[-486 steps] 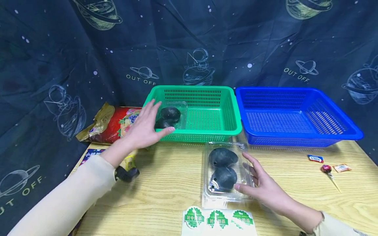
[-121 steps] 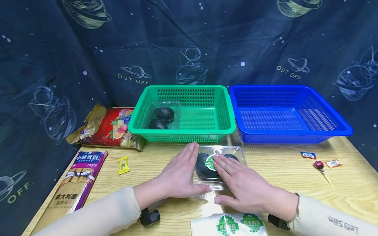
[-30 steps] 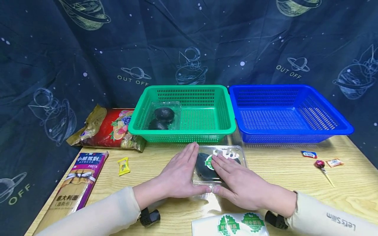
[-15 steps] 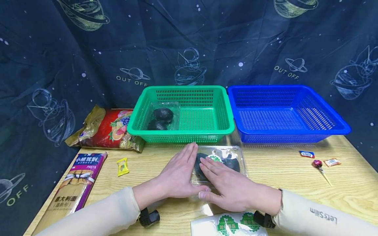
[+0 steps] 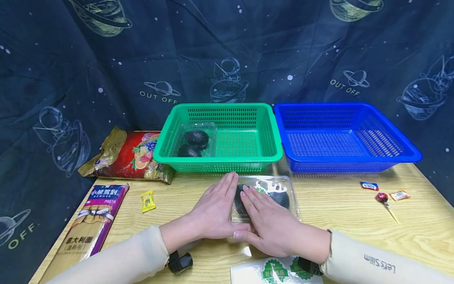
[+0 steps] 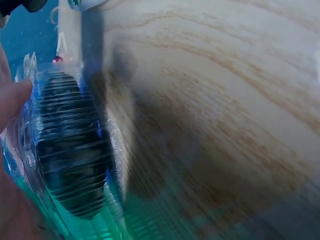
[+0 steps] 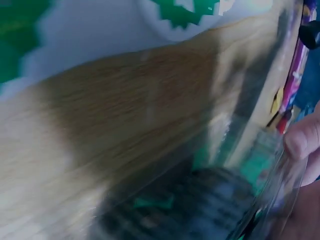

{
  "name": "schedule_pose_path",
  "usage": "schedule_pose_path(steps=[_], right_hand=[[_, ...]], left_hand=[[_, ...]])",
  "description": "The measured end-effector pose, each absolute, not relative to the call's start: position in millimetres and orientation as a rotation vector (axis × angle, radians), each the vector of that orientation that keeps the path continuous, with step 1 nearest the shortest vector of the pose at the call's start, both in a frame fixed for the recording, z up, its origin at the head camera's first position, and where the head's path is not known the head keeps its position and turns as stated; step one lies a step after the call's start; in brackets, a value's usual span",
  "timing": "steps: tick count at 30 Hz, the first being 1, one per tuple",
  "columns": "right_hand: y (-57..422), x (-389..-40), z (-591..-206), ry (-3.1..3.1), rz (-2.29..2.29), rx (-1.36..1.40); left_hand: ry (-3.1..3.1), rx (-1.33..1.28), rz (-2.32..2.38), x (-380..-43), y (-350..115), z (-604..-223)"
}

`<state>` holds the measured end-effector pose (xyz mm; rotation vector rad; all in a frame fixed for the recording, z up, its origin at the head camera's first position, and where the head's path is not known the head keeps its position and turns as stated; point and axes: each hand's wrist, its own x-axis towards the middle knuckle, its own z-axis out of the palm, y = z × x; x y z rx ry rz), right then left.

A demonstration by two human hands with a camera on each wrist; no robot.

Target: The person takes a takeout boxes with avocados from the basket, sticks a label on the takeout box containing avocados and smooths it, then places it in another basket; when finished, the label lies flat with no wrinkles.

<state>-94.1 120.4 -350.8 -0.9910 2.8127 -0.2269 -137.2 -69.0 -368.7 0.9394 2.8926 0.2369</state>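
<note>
A clear plastic clamshell box (image 5: pixel 293 197) with two dark avocados (image 5: pixel 281 199) inside lies crosswise at the table's middle. My left hand (image 5: pixel 215 211) lies along its left end, fingers straight and together. Flat over the lid, my right hand (image 5: pixel 271 223) rests with extended fingers, partly covering a round green-and-white sticker (image 5: pixel 261 190). The two thumbs meet at the box's near side. In the left wrist view the ribbed box (image 6: pixel 75 150) shows the dark fruit through its wall. The right wrist view has my thumb (image 7: pixel 300 141) at the box edge.
A sticker sheet (image 5: pixel 248 274) lies in front. Behind are a green basket (image 5: pixel 244 159) holding another avocado box (image 5: pixel 213 138) and a blue basket (image 5: pixel 354 159). A red bag (image 5: pixel 131 154), pasta pack (image 5: pixel 95 217) and yellow candy (image 5: pixel 147 201) lie left; a lollipop (image 5: pixel 382 197) lies right.
Since the oldest frame the box has been turned crosswise and carries a sticker. In the last second my right hand has slid left across the lid; my left hand stays put.
</note>
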Motion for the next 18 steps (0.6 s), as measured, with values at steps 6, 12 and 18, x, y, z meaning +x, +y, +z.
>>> schedule_pose_path(steps=[6,12,18], right_hand=[[144,-89,-351,2.902,-0.130,-1.012],[163,-85,-353,2.961,-0.063,-1.037],[178,-91,-356,2.965,-0.190,-1.116]], left_hand=[[2.911,0.949,0.230,-136,-68,-368],[2.907,0.947,0.232,-136,-67,-368],[2.887,0.920,0.266,-137,-67,-367]])
